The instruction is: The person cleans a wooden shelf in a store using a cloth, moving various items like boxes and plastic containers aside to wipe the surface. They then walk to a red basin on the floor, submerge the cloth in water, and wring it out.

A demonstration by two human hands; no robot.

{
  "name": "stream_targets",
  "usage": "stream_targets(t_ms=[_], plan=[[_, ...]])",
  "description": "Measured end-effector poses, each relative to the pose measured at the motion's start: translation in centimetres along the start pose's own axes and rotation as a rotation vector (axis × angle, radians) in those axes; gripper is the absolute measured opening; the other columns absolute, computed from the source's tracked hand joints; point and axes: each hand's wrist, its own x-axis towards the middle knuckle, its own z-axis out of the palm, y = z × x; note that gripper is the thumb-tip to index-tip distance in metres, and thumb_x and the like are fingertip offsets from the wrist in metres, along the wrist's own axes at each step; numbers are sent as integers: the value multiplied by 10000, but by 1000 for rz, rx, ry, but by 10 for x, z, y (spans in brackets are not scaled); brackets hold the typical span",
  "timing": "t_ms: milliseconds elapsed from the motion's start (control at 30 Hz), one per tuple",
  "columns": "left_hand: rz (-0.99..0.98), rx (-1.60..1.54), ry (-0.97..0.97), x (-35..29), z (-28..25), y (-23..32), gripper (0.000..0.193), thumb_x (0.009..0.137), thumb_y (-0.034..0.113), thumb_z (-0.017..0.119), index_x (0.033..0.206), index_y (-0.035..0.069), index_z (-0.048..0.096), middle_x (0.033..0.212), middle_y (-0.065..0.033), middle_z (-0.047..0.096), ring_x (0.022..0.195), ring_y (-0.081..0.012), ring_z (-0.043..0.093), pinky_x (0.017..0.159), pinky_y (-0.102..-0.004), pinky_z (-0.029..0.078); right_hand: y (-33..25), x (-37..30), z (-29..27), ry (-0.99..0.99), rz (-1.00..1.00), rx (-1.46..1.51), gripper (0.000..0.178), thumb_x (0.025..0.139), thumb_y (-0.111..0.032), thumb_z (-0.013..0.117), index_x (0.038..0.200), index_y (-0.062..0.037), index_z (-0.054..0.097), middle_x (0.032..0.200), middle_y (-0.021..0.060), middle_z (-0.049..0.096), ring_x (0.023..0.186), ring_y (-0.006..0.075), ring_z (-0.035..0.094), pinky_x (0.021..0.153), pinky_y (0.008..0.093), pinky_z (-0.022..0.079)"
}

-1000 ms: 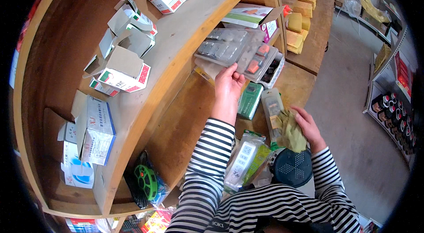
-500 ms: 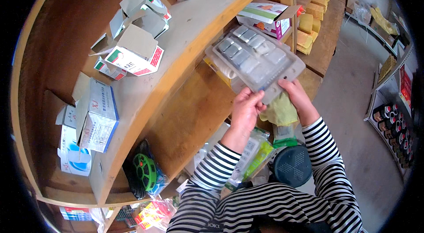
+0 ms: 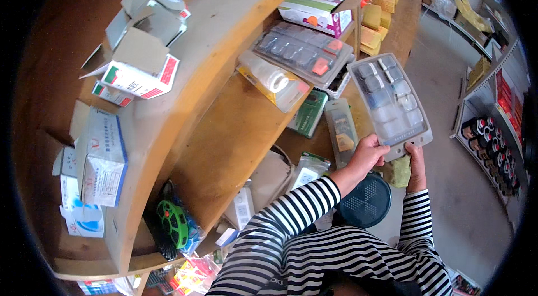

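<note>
Both hands hold a clear plastic compartment box (image 3: 390, 97) by its near edge, out over the aisle at the shelf's right. Rows of square cells with pale grey contents show through its lid. My left hand (image 3: 367, 156) pinches the corner nearer the shelf, thumb on top. My right hand (image 3: 416, 168) grips the other corner, with a yellow-green cloth (image 3: 399, 171) hanging beside it under the box; how it is held is hidden. On the lower shelf lies a similar clear compartment box (image 3: 305, 52) with orange pieces in some cells.
Next to that box lies a packaged white roll (image 3: 274, 79). A green case (image 3: 309, 114) and a flat clear pack (image 3: 341, 128) sit below. A dark round perforated stool (image 3: 365, 200) stands near my body. Opened cartons (image 3: 137, 66) line the upper shelf; yellow blocks (image 3: 372, 27) lie farther back.
The held box has moved right, away from the shelf, with both hands. The similar box, the packaged roll and the green case now show where the held box and arms covered them.
</note>
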Motion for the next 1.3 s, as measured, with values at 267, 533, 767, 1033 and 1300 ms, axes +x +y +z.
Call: stream_targets(t_ms=[267,533,767,1033,1300], plan=[[-311,3,24,46,-13,-67,153,792,156,604,736,101,473,689,-22,514,593,-122,531,532,-277,490,44,9,-54,146,219,-80,455,728,-175,565,1142,-20,459,951,48,556,839,167,547,737,289,450],[-446,127,-29,32,-43,-68,169,818,208,575,926,81,547,835,-29,577,683,-118,566,595,-286,493,91,52,-76,85,351,-83,470,746,-179,581,1160,-7,441,968,73,566,844,176,558,733,315,464],[-405,74,69,9,-78,-52,216,837,186,560,1013,64,532,903,-52,594,745,-118,560,643,-283,490,141,101,-52,131,454,-339,388,799,-205,616,1089,31,513,992,120,580,782,191,582,644,319,486],[-94,66,211,-28,-104,7,243,834,193,566,1039,70,523,910,-51,599,766,-113,559,659,-268,490,154,92,-81,-112,517,-589,460,818,-313,589,1074,67,544,944,109,617,786,186,593,706,310,481],[655,115,850,-52,-141,120,222,811,99,539,1027,48,536,935,-30,548,816,-128,526,692,-304,471,77,45,-43,-309,517,-731,345,829,-215,578,1050,51,567,942,89,608,821,173,576,742,305,471]])
